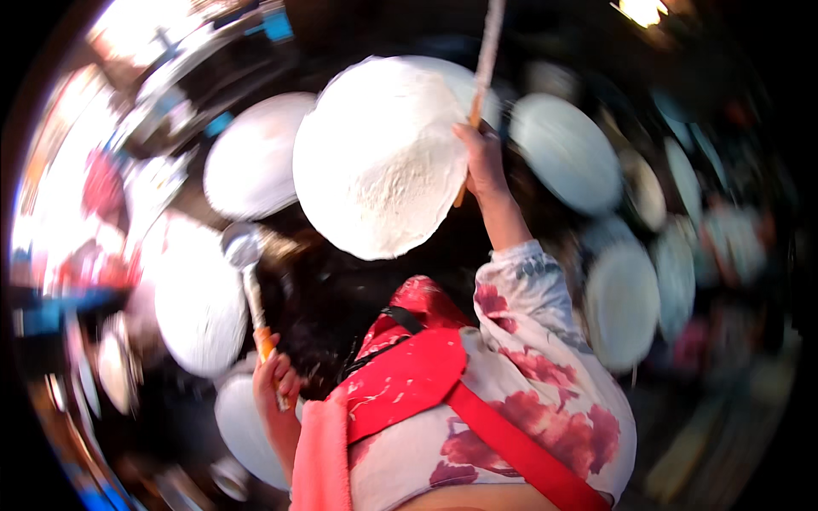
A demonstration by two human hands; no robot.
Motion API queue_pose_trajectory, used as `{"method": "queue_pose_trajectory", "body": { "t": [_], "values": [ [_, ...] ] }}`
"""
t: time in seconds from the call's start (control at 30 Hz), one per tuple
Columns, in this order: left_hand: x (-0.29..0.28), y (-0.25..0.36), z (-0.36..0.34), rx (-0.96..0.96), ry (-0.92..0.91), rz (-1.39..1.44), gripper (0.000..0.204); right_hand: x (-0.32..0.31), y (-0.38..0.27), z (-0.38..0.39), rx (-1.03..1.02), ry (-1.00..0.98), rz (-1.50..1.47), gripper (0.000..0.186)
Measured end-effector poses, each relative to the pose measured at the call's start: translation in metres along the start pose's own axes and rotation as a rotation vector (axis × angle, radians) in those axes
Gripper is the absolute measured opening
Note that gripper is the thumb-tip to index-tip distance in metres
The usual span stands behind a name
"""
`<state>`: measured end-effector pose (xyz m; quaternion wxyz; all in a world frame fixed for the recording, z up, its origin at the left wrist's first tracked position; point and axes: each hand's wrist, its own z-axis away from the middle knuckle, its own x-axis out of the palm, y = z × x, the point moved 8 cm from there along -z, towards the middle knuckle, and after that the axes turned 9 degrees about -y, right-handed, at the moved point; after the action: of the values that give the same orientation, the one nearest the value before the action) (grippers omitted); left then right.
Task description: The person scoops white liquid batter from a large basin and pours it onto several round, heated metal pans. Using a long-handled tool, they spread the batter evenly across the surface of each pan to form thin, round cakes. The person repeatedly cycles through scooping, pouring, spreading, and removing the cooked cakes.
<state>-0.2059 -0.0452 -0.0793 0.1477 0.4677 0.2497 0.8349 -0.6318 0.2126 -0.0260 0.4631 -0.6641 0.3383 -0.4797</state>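
My left hand (276, 375) is closed around the orange handle of a ladle (244, 248), whose round bowl points away from me. My right hand (484, 157) reaches far forward, its fingers wrapped round a long thin stick (486, 64). The stick is tan near the hand and whitish along its upper part. Just left of this hand is a large white disc (375, 153), smooth at the top and bumpy lower down. Whether the fingers touch the disc I cannot tell.
Several more white discs surround me, among them one at the left (200, 298), one at the far left (256, 157), one at the far right (567, 153) and one at the right (622, 307). A red apron (409, 375) covers my front. The outer areas are blurred.
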Motion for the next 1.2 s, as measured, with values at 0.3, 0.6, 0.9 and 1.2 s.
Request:
{"method": "queue_pose_trajectory", "body": {
  "t": [0.3, 0.6, 0.9, 1.2],
  "values": [
    [0.122, -0.084, -0.036, -0.35, -0.206, -0.347, 0.033, -0.416, -0.324, 0.292, -0.064, 0.645, 0.634, 0.025],
    [0.15, -0.138, -0.091, -0.574, -0.395, -0.278, 0.033, -0.418, -0.32, 0.303, 0.443, 0.622, 1.927, 0.019],
    [0.196, -0.159, -0.064, -0.782, -0.486, -0.234, 0.033, -0.425, -0.078, 0.338, 0.466, 0.797, 1.624, 0.017],
    [0.25, -0.193, -0.05, -0.938, -0.582, -0.166, 0.036, -0.397, -0.057, 0.343, 0.488, 0.928, 1.235, 0.022]
  ]
}}
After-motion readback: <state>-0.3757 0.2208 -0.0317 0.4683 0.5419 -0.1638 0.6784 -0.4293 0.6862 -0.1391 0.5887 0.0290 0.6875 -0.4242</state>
